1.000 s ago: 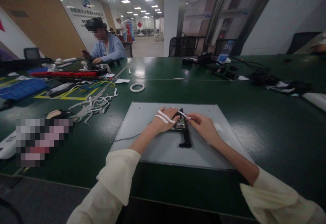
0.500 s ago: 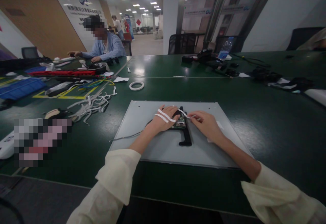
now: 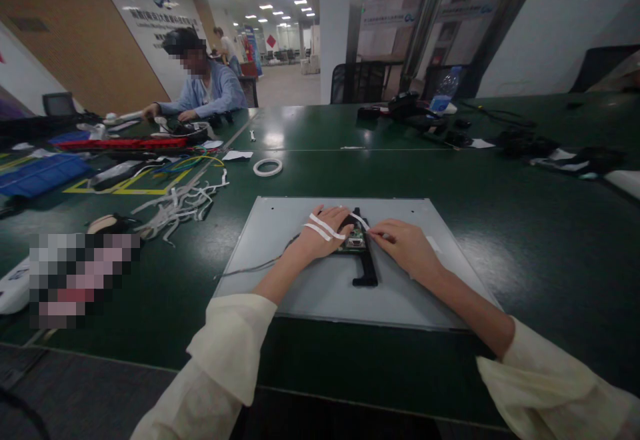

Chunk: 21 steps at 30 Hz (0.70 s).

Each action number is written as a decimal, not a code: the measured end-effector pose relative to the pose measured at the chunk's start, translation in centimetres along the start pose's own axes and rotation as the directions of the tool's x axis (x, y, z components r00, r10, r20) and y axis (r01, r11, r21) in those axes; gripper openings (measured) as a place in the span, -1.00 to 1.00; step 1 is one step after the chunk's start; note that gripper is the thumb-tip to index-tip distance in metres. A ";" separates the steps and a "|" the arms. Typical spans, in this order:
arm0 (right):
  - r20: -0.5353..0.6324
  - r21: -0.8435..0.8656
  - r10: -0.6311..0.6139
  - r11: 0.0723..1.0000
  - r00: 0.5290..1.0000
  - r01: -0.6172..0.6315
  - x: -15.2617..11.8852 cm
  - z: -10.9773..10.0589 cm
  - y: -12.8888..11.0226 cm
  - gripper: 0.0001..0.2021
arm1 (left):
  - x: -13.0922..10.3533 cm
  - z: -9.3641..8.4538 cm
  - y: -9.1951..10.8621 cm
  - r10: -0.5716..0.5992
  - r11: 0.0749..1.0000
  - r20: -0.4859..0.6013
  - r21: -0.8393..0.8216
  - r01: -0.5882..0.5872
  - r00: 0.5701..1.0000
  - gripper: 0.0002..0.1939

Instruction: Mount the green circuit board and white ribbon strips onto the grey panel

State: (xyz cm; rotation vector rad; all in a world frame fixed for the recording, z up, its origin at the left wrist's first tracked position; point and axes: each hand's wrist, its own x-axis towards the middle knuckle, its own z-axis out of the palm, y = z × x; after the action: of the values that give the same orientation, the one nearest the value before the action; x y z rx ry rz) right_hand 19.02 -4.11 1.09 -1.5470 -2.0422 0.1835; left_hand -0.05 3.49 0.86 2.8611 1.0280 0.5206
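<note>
My left hand (image 3: pixel 323 232) lies palm down over a black bracket, its fingers stretched out. Two strips of white tape (image 3: pixel 324 228) are stuck across its back. Beside the thumb a green circuit board (image 3: pixel 355 241) with a metal connector shows on the black bracket (image 3: pixel 369 270); the rest is under the hand. A third white tape strip (image 3: pixel 359 221) runs from near my left fingertips to my right hand (image 3: pixel 403 245), whose thumb and fingers pinch its end. Beneath everything lies a pale grey panel (image 3: pixel 310 297).
A roll of white tape (image 3: pixel 268 167) sits beyond the panel. Loose white strips (image 3: pixel 185 203) are heaped to the left, near a blue tray (image 3: pixel 43 175). A thin cable (image 3: pixel 245 270) leaves the bracket leftward. Across the green table sits another person (image 3: pixel 210 90).
My right hand's fingertips have shifted slightly left, leaving a shorter stretch of tape between the hands. My left hand stays in place. The other person's hand has moved a little.
</note>
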 end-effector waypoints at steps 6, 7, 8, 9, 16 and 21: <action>-0.041 0.044 0.024 0.999 0.999 -0.022 0.1 0.1 -0.1 -0.81 | -0.1 0.0 -0.1 0.003 1.000 0.002 -0.002 -0.003 1.000 -0.61; -0.039 0.049 0.034 0.998 0.999 -0.032 0.1 0.1 0.0 -0.82 | -0.1 0.0 -0.1 0.005 1.000 0.000 -0.003 -0.005 1.000 -0.61; -0.035 0.053 0.045 0.998 0.998 -0.043 0.2 0.2 0.0 -0.82 | -0.1 0.0 -0.1 0.007 1.000 -0.003 -0.003 -0.007 1.000 -0.61; -0.031 0.057 0.057 0.997 0.998 -0.055 0.2 0.2 0.1 -0.82 | -0.1 0.0 -0.1 0.007 1.000 -0.004 -0.004 -0.007 1.000 -0.61; -0.025 0.001 0.077 0.997 0.997 -0.077 0.3 0.6 0.1 -0.81 | 0.0 -0.1 0.1 -0.009 1.000 0.024 -0.007 0.009 1.000 -0.61; -0.037 0.014 0.118 0.993 0.992 -0.118 0.1 0.7 0.1 -0.80 | 0.0 -0.1 0.1 -0.006 1.000 0.015 -0.003 0.006 1.000 -0.60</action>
State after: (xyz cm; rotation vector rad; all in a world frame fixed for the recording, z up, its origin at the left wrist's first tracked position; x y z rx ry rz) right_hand 18.76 -3.83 0.51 -1.6530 -1.9189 0.2093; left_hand -0.06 3.43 0.94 2.8539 1.0326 0.4986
